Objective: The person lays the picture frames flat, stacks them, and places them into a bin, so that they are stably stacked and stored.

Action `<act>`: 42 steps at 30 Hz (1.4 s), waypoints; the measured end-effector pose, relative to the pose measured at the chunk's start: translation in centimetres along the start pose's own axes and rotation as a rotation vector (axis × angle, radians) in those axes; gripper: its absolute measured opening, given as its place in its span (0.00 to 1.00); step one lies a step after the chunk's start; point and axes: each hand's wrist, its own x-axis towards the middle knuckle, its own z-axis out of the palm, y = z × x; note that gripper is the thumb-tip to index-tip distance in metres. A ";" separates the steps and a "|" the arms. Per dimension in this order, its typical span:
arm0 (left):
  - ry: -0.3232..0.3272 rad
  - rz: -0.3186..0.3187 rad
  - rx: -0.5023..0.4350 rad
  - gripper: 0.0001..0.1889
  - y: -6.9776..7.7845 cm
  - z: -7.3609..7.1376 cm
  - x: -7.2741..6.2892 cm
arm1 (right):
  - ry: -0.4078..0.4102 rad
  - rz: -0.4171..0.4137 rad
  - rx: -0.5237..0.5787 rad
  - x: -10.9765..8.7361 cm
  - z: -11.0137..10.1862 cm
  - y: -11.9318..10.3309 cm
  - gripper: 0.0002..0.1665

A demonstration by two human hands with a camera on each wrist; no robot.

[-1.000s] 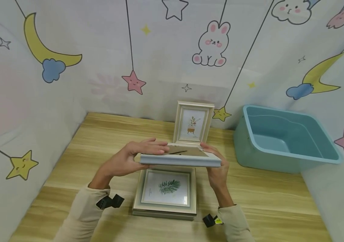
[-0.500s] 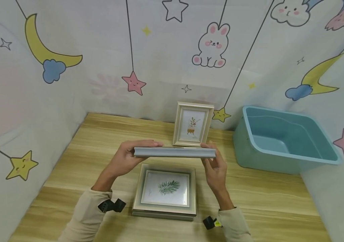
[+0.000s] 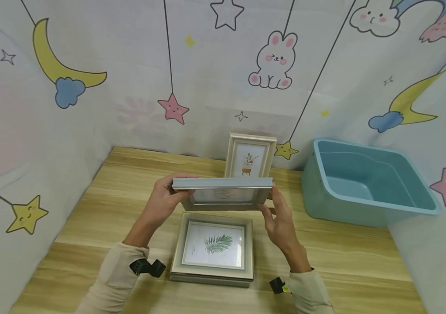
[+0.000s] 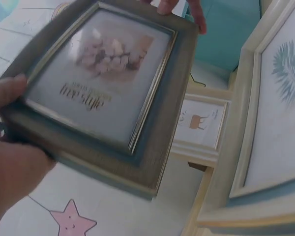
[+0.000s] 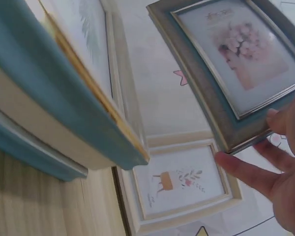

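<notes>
A picture frame with a dark brownish border [image 4: 164, 123] and a pink flower print hangs in the air, tilted, its front turned down toward the table. My left hand [image 3: 164, 198] grips its left end, thumb on the front edge. At the other end my right hand [image 3: 281, 220] pinches the border between thumb and fingers, as the right wrist view shows. Below lies a stack of picture frames, the top one [image 3: 216, 272] pale gold with a green leaf print. Behind the held frame a smaller cream picture frame [image 3: 251, 141] with a potted plant print stands upright, its lower part covered.
On the back right of the wooden table [image 3: 136, 165] stands a blue plastic tub [image 3: 348, 205]. A white cloth wall [image 3: 207, 78] with cartoon moons, stars and a rabbit rises behind and at the sides.
The held frame has tipped from showing its brown backing, through edge-on, to showing its front underside. Both hands have kept hold and the frame has risen slightly.
</notes>
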 end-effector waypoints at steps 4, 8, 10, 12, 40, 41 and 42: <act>0.245 -0.062 -0.147 0.21 -0.1 1.3 0.8 | -0.082 0.228 0.189 -0.2 0.0 -0.6 0.53; 0.503 -0.027 -0.338 0.22 -0.3 2.6 1.4 | -0.153 0.439 0.335 -0.2 0.1 -1.1 0.53; 0.579 -0.002 -0.385 0.21 -0.6 3.0 1.5 | -0.179 0.504 0.363 -0.2 0.0 -1.2 0.54; 0.612 0.014 -0.412 0.19 -0.8 3.1 1.5 | -0.198 0.553 0.394 -0.2 -0.1 -1.3 0.55; -0.420 -0.275 -0.010 0.53 -1.8 -4.1 -2.7 | -0.531 0.922 0.780 -1.5 -3.5 -0.6 0.64; -0.417 -0.289 -0.007 0.53 -1.9 -4.1 -2.9 | -0.540 0.939 0.788 -1.7 -3.5 -0.6 0.64; -0.414 -0.306 -0.008 0.53 -2.0 -4.1 -3.1 | -0.547 0.951 0.792 -1.8 -3.4 -0.7 0.65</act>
